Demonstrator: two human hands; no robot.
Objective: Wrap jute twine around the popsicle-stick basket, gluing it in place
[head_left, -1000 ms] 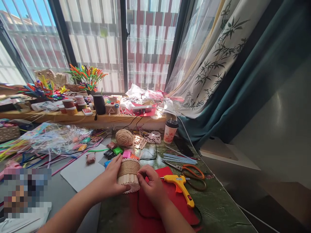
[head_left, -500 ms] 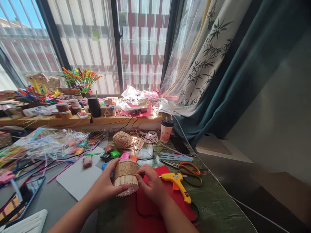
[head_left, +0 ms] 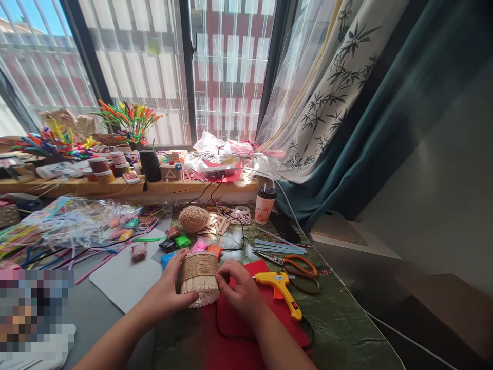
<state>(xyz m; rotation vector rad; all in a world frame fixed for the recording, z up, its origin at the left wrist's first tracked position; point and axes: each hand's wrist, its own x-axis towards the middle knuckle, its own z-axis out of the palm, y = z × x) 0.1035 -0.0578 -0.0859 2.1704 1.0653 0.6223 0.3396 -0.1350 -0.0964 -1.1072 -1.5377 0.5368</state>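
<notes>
A small pot of upright wooden sticks wrapped in jute twine stands on the red felt sheet at the table's near edge. My left hand is curled round the pot's left side and holds it. My right hand has its fingers pinched against the pot's right side, near the twine band; whether it holds a twine end I cannot make out. A ball of jute twine lies behind the pot.
A yellow glue gun lies right of my right hand, orange-handled scissors behind it. A paper cup, coloured clay packets, a white board and heaps of pipe cleaners crowd the table. The window sill holds jars and clutter.
Both hands have stayed on the twine-wrapped pot, with only small finger shifts. The view has swung slightly, so everything sits a little differently in the picture.
</notes>
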